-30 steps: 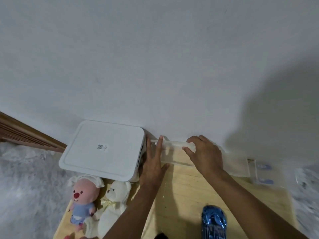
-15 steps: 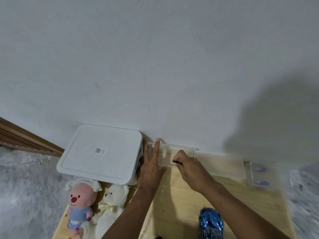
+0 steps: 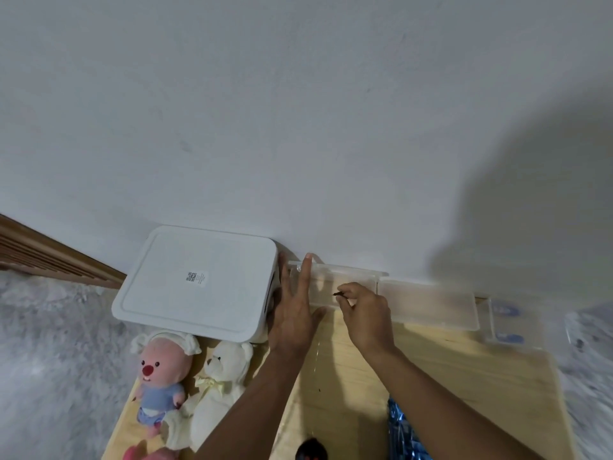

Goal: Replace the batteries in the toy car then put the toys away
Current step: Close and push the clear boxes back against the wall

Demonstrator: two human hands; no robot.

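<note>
Two bare arms come into view from the bottom edge, and nothing is worn on either of them: no sleeve, no cuff, no glove. The left hand (image 3: 292, 322) carries no ring, and its wrist has no watch or band. The right hand (image 3: 366, 318) is the same, plain and unadorned, with a bare wrist behind it. Both forearms are uncovered as far as the picture shows them. Fingernails look short and unpainted where they can be made out at all.

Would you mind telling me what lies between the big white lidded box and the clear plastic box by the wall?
In the head view, the left hand lies flat between the white box and the clear box, fingers reaching over the clear box's edge.
</note>
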